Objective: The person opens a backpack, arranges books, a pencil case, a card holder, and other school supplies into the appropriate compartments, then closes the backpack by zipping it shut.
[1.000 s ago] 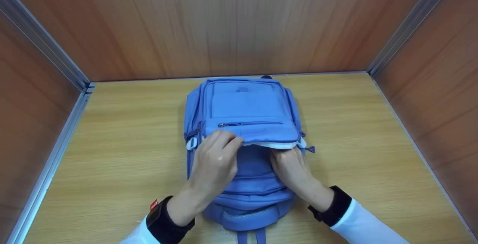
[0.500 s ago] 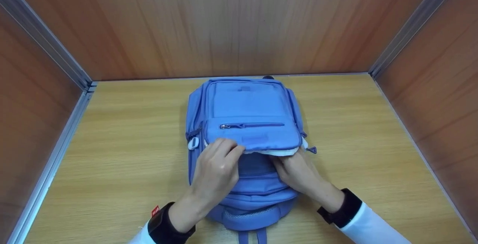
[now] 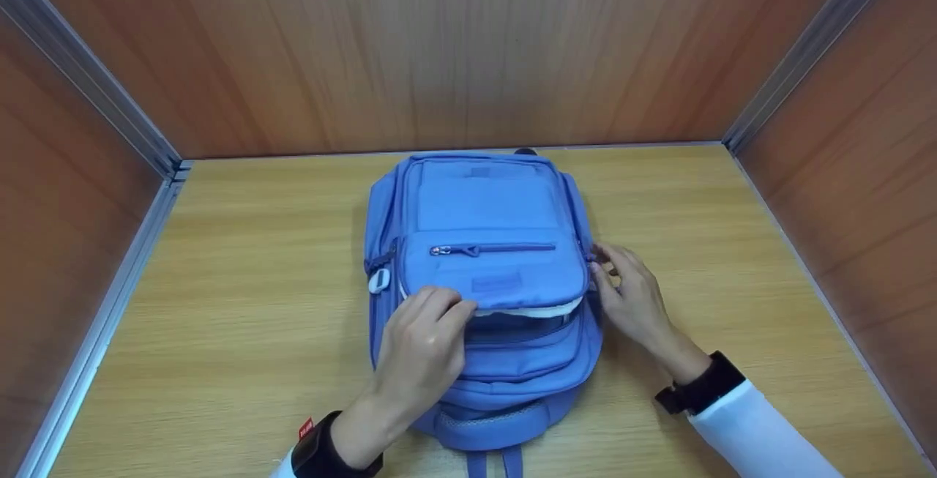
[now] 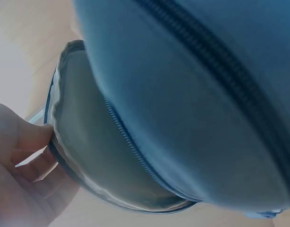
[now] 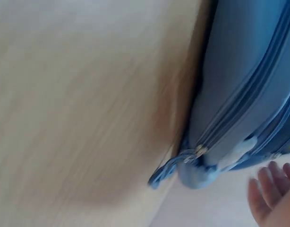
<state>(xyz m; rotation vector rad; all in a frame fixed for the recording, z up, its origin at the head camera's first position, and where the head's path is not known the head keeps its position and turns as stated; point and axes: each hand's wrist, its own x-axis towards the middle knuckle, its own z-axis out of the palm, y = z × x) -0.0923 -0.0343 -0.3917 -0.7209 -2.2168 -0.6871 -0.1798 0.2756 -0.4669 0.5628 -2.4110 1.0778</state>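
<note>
A blue backpack lies on its back with its top end toward me. My left hand pinches the edge of the front pocket's flap, thumb on the pale lining side. In the left wrist view the unzipped front pocket gapes, showing its light lining. My right hand is beside the bag's right edge, fingers slightly bent and apart, with nothing seen in its grasp. The right wrist view has those fingers near the bag's side, where a braided zipper pull hangs; they look apart from it.
The wooden tabletop spreads around the bag. A wood panel rises behind, close to the bag's far end. Further panels with metal edge strips stand left and right. A short zipped slit crosses the pocket flap.
My right hand has come out from under the flap and moved to the bag's right side. The flap, still pinched by my left hand, has come down slightly toward me.
</note>
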